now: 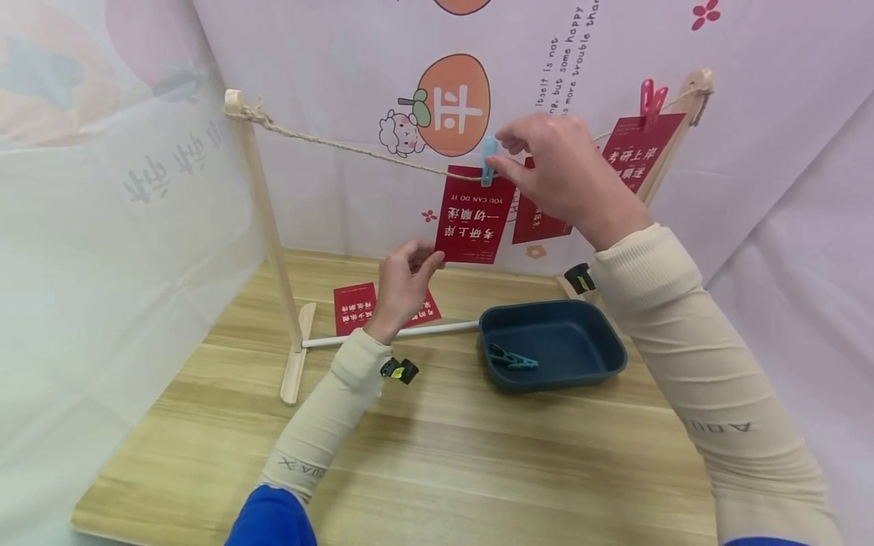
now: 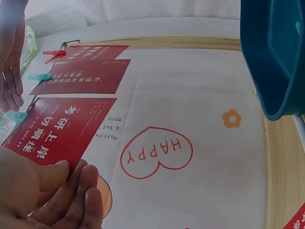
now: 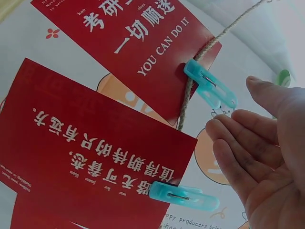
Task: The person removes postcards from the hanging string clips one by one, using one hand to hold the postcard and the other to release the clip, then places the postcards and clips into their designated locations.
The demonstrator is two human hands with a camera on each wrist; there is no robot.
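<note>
A red card (image 1: 471, 220) with white lettering hangs from a twine line (image 1: 341, 144), fixed at its top edge by a light blue clothespin (image 3: 209, 83). My left hand (image 1: 403, 284) pinches the card's lower left corner between thumb and fingers. Close beside the clothespin, my right hand (image 3: 267, 162) has its thumb and fingers spread apart, with a gap to the clip's handles in the right wrist view. A second red card (image 3: 95, 143) hangs alongside from another light blue clothespin (image 3: 183, 195), and a third card (image 1: 638, 144) from a pink-red clothespin (image 1: 652, 102).
Wooden posts (image 1: 262, 220) hold the line at both ends, joined low down by a white rod (image 1: 437, 329). On the wooden table (image 1: 478, 455), a dark blue basin (image 1: 587, 371) holds clothespins (image 1: 512, 358). More red cards (image 1: 351, 303) lie behind my left wrist. A printed cloth (image 1: 328, 68) hangs behind.
</note>
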